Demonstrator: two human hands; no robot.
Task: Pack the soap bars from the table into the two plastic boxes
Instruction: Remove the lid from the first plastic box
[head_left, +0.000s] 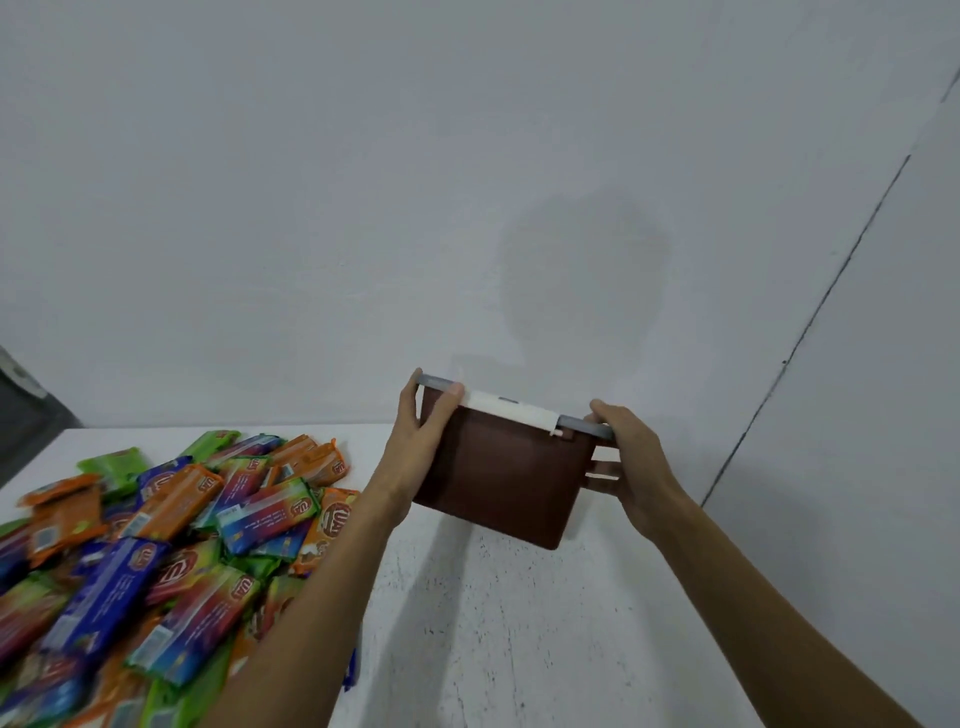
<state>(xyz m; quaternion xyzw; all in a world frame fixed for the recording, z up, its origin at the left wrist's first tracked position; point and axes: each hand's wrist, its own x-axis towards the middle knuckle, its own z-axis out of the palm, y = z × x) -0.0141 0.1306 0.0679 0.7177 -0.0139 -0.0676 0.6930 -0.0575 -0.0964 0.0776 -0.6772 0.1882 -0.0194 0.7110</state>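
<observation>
A brown plastic box (506, 480) with a grey lid and a white clip on its near side hangs tilted above the white table (519, 623). My left hand (423, 436) grips its left end, thumb over the lid edge. My right hand (628, 457) grips its right end, fingers curled under the rim. A big heap of wrapped soap bars (171, 545) in orange, green, blue and red wrappers lies on the table's left side, partly behind my left forearm. A second box is not in view.
A plain white wall rises right behind the table, and a wall panel with a dark seam (810, 322) runs down on the right. A dark grey object (26, 410) shows at the far left edge.
</observation>
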